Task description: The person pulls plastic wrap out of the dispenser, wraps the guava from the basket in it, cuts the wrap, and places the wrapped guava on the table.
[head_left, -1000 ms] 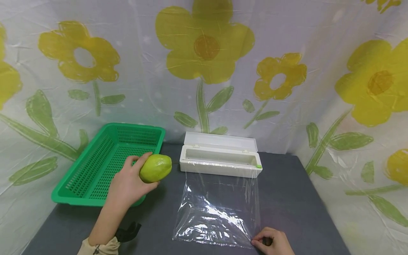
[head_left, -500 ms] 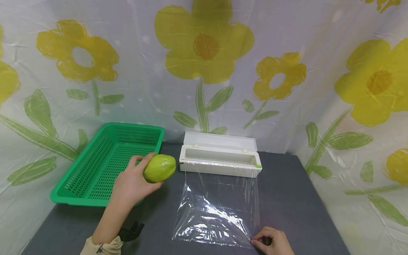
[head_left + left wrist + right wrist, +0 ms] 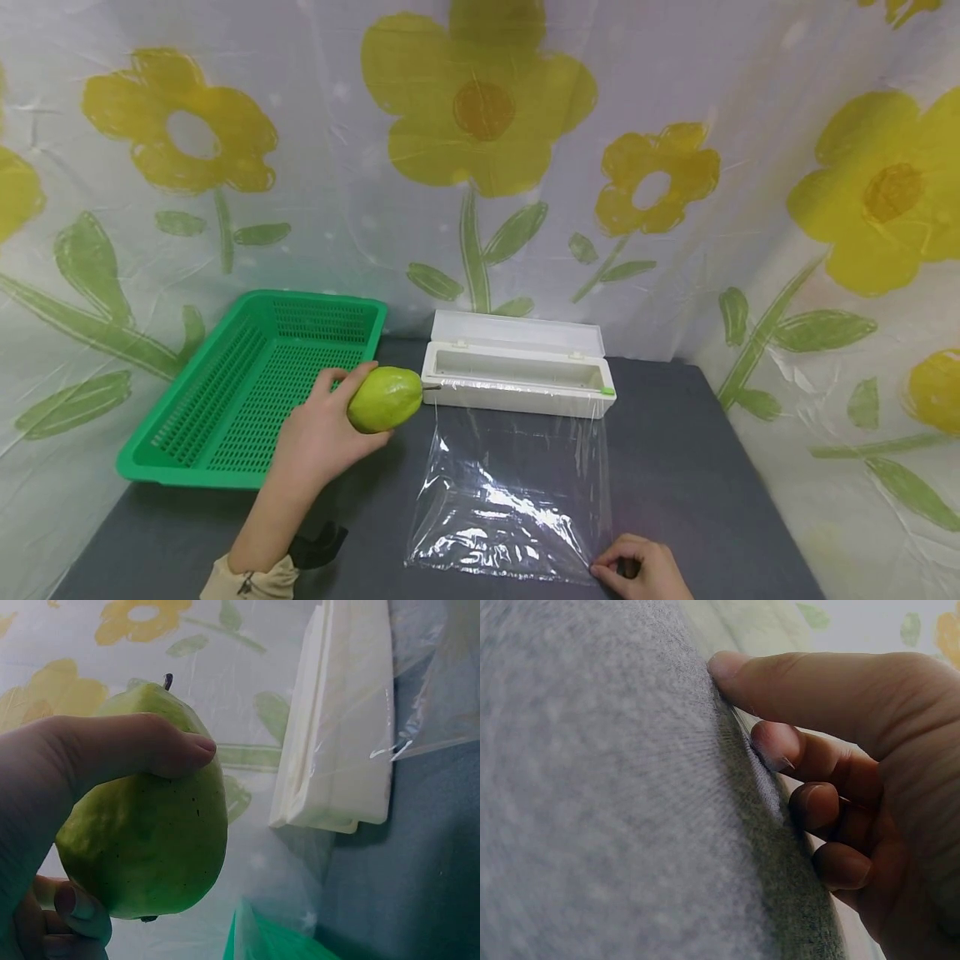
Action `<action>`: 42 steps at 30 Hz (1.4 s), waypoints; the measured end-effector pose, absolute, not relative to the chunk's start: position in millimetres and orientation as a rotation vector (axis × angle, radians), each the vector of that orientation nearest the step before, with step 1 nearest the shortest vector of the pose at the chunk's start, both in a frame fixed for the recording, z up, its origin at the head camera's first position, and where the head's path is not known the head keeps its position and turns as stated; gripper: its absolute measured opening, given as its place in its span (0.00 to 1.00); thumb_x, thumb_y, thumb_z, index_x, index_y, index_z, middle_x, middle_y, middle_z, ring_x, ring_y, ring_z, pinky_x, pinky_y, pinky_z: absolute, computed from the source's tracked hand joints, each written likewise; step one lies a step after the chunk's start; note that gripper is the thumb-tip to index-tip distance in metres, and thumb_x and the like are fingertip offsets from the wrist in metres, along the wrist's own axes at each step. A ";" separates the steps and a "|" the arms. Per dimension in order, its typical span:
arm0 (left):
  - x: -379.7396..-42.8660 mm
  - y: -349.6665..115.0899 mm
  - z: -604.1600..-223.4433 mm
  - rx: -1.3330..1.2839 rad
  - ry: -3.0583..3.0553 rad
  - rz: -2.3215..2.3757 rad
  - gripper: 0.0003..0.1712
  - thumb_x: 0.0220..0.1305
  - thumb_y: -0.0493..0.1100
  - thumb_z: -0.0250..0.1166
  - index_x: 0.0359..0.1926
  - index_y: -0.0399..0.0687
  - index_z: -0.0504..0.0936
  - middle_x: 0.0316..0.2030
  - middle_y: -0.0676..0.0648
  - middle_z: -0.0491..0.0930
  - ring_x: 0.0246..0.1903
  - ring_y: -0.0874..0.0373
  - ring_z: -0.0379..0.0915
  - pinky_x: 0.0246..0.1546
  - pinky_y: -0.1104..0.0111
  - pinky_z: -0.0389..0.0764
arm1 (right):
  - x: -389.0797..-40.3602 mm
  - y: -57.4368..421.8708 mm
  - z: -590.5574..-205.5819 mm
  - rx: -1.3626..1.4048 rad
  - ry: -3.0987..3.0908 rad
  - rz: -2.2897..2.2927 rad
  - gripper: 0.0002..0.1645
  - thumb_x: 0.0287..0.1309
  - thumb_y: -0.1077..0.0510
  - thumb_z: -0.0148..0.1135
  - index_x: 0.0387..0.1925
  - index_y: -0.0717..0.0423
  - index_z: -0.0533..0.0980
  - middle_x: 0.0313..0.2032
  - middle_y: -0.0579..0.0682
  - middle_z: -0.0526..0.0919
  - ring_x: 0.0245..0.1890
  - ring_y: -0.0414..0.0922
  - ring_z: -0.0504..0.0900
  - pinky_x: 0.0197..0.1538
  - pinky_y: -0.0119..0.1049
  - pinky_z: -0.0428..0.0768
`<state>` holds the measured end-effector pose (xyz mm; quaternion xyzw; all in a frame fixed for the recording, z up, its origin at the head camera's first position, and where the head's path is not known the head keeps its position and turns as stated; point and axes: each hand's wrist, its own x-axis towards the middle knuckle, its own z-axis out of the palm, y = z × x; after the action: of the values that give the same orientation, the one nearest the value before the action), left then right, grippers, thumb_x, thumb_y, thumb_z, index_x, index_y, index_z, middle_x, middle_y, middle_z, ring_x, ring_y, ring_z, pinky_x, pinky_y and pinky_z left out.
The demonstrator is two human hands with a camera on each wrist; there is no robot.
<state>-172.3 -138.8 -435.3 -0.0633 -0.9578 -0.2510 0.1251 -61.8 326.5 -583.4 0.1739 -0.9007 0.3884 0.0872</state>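
Left hand (image 3: 318, 442) grips fruit (image 3: 386, 402), right hand (image 3: 651, 570) pinches wrap (image 3: 517, 492), near side of worktop (image 3: 690, 475); placing step, I'd guess, needs lowering.

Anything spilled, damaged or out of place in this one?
Nothing looks spilled or broken. The plastic wrap is creased toward its near edge, odd only because the rest lies smoother; the fruit in the left hand has small dark specks, perhaps natural.

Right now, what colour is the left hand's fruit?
The fruit is yellow-green, clearest in the head view.
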 end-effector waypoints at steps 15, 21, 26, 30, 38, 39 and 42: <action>-173.6 -122.5 -437.5 -0.211 -2.799 -0.760 0.55 0.44 0.54 0.84 0.75 0.59 0.72 0.62 0.35 0.73 0.36 0.36 0.83 0.29 0.47 0.82 | -60.5 324.6 -579.4 0.461 -2.737 1.176 0.12 0.47 0.61 0.85 0.24 0.40 0.88 0.23 0.28 0.79 0.21 0.24 0.68 0.21 0.28 0.71; -175.7 -112.8 -439.8 -0.243 -2.787 -0.758 0.54 0.43 0.54 0.85 0.73 0.60 0.73 0.60 0.36 0.74 0.36 0.38 0.83 0.28 0.48 0.82 | -60.7 325.1 -583.6 0.514 -2.663 1.152 0.16 0.44 0.63 0.86 0.24 0.39 0.87 0.24 0.27 0.78 0.21 0.23 0.68 0.22 0.23 0.69; -175.5 -105.1 -441.8 -0.250 -2.783 -0.786 0.54 0.43 0.53 0.85 0.74 0.61 0.73 0.60 0.38 0.74 0.38 0.39 0.83 0.31 0.48 0.83 | -60.5 325.8 -585.3 0.538 -2.648 1.168 0.15 0.44 0.63 0.86 0.24 0.40 0.87 0.24 0.28 0.78 0.21 0.23 0.68 0.21 0.22 0.69; -173.9 -99.0 -443.7 -0.258 -2.782 -0.805 0.55 0.42 0.54 0.86 0.74 0.60 0.74 0.60 0.38 0.75 0.36 0.40 0.83 0.31 0.49 0.84 | -60.9 325.4 -585.8 0.548 -2.635 1.169 0.16 0.43 0.64 0.86 0.24 0.40 0.87 0.24 0.28 0.78 0.21 0.23 0.68 0.21 0.21 0.68; -170.2 -82.6 -449.5 -0.291 -2.804 -0.799 0.55 0.42 0.53 0.86 0.74 0.61 0.75 0.59 0.41 0.76 0.31 0.46 0.81 0.28 0.55 0.82 | -61.5 325.7 -587.1 0.550 -2.625 1.163 0.16 0.42 0.65 0.86 0.23 0.40 0.87 0.24 0.27 0.77 0.21 0.23 0.68 0.21 0.21 0.68; -169.6 -80.2 -450.5 -0.295 -2.808 -0.798 0.55 0.42 0.54 0.86 0.74 0.61 0.75 0.58 0.41 0.77 0.30 0.47 0.81 0.27 0.56 0.81 | -61.6 325.8 -586.9 0.551 -2.625 1.162 0.16 0.42 0.64 0.86 0.23 0.40 0.87 0.24 0.27 0.77 0.21 0.23 0.68 0.21 0.21 0.68; -167.8 -74.0 -453.8 -0.306 -2.830 -0.802 0.54 0.41 0.55 0.86 0.73 0.62 0.75 0.59 0.41 0.76 0.28 0.48 0.80 0.26 0.57 0.81 | -61.5 325.7 -586.7 0.554 -2.624 1.166 0.16 0.43 0.64 0.86 0.24 0.40 0.87 0.24 0.27 0.77 0.21 0.23 0.68 0.21 0.20 0.68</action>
<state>-167.8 -74.0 -453.8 -0.1030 -0.9529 -0.2700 0.0921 -61.5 325.7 -586.7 0.1884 -0.8919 0.3965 0.1083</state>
